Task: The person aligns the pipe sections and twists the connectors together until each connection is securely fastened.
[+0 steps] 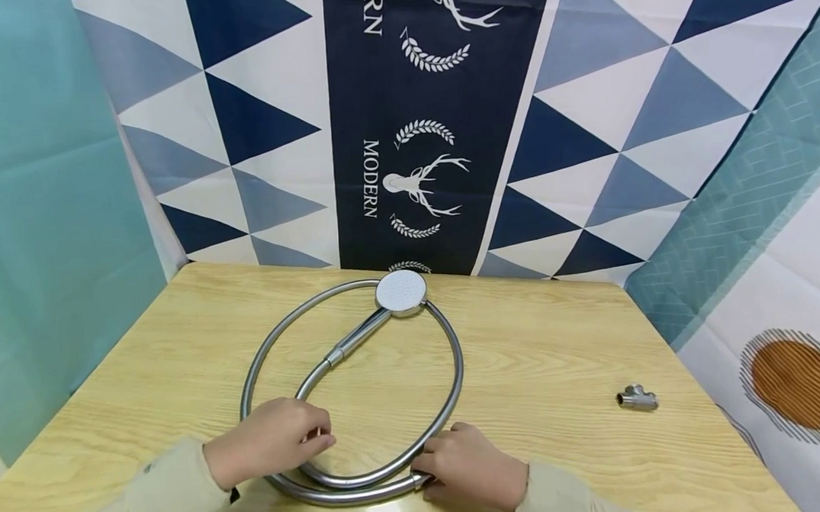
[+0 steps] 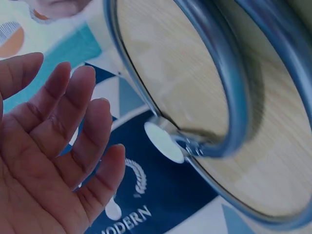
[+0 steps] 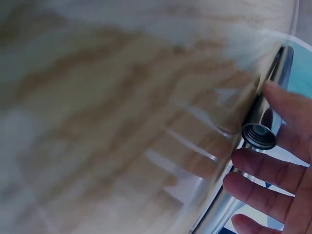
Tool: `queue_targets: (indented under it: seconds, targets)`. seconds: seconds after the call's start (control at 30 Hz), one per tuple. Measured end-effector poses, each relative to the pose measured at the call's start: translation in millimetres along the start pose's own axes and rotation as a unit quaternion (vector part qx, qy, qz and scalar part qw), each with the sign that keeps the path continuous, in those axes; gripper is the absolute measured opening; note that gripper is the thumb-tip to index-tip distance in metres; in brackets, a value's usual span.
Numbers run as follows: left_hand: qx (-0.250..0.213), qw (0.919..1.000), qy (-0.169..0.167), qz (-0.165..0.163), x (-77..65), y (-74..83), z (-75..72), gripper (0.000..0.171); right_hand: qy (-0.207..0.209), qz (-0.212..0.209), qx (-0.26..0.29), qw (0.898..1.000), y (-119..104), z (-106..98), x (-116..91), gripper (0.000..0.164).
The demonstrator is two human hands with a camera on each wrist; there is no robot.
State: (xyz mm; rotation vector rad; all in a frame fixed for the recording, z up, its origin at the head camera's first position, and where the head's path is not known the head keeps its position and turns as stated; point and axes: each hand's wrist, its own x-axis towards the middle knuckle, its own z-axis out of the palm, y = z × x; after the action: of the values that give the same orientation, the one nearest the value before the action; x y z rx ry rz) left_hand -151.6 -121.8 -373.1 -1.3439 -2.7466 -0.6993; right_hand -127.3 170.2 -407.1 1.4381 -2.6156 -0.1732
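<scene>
A chrome hand shower (image 1: 401, 293) with a pale round face lies at the back of the table. Its metal hose (image 1: 458, 361) loops forward toward both hands. My left hand (image 1: 274, 437) is over the left side of the loop; the left wrist view shows its fingers loosely bent and apart, holding nothing. At the hose's front right end is my right hand (image 1: 470, 467). In the right wrist view its thumb touches the hose's threaded end fitting (image 3: 261, 122), while the other fingers extend loosely beside the fitting and the neighbouring hose length, without closing round them.
A small chrome tee fitting (image 1: 637, 397) lies on the right part of the wooden table (image 1: 558, 341). Patterned cloth (image 1: 267, 140) hangs behind the table, with a teal sheet (image 1: 50, 188) on the left and another patterned cloth (image 1: 791, 331) on the right.
</scene>
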Motion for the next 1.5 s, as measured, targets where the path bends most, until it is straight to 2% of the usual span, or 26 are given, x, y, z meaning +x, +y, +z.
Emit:
queue_targets:
  seconds: [0.17,0.33,0.4,0.47,0.57,0.67,0.73,0.83,0.87,0.97,1.0,1.07,1.17,1.23,1.3,1.4,1.5]
  targets:
    - [0.004,0.9990,-0.015,0.042,13.8,14.6,9.9,0.010,0.002,0.018,0.007,1.000,-0.8,2.9,-2.6,0.016]
    - [0.017,0.9954,-0.082,0.046,32.2,32.7,18.6,0.013,0.001,0.019,0.006,1.000,3.1,-0.7,-3.7,0.016]
    - [0.024,0.9926,-0.111,0.042,41.2,40.4,22.0,0.020,0.027,0.008,-0.002,1.000,7.2,-5.5,-4.1,0.016]
    - [0.012,0.9896,-0.138,0.039,50.6,48.2,24.6,0.017,0.059,-0.001,0.002,0.998,12.1,-12.3,-4.2,0.015]
    - [-0.026,0.9866,-0.159,0.027,63.7,57.0,27.2,0.014,0.099,-0.016,0.011,0.995,19.5,-23.6,-4.7,0.015]
    - [-0.095,0.9817,-0.166,-0.002,74.3,60.6,28.0,0.015,0.123,-0.023,0.025,0.992,25.6,-33.8,-6.8,0.015]
    - [-0.150,0.9748,-0.164,-0.022,80.2,59.9,29.8,0.018,0.137,-0.023,0.041,0.989,29.1,-39.2,-8.9,0.015]
    - [-0.235,0.9570,-0.164,-0.047,87.6,60.5,32.2,0.015,0.152,-0.020,0.067,0.986,33.0,-45.9,-12.6,0.017]
    - [-0.256,0.9515,-0.162,-0.052,89.5,61.3,32.7,0.015,0.148,-0.014,0.081,0.986,34.5,-48.2,-14.3,0.018]
    - [-0.292,0.9429,-0.149,-0.061,93.9,63.1,32.3,0.019,0.115,0.020,0.144,0.983,46.4,-56.8,-25.5,0.029]
    - [-0.301,0.9405,-0.144,-0.066,94.7,63.2,31.7,0.020,0.106,0.039,0.173,0.978,53.8,-59.8,-32.4,0.034]
    - [-0.315,0.9369,-0.133,-0.074,95.6,62.2,31.1,0.023,0.091,0.102,0.229,0.964,74.1,-66.9,-52.5,0.044]
    - [-0.334,0.9306,-0.121,-0.087,96.3,61.0,30.4,0.023,0.101,0.210,0.280,0.931,112.2,-72.9,-96.2,0.048]
    - [-0.342,0.9284,-0.116,-0.089,96.9,60.1,29.9,0.022,0.096,0.284,0.283,0.911,136.0,-73.1,-128.8,0.047]
    - [-0.348,0.9266,-0.114,-0.086,97.6,59.8,29.2,0.021,0.087,0.339,0.282,0.893,154.5,-67.8,-160.2,0.046]
    - [-0.346,0.9285,-0.110,-0.076,98.9,59.2,27.4,0.020,0.046,0.398,0.282,0.872,172.0,-52.5,-198.1,0.049]
    - [-0.342,0.9307,-0.109,-0.070,100.4,58.5,25.5,0.020,-0.001,0.430,0.289,0.856,181.6,-34.9,-220.5,0.053]
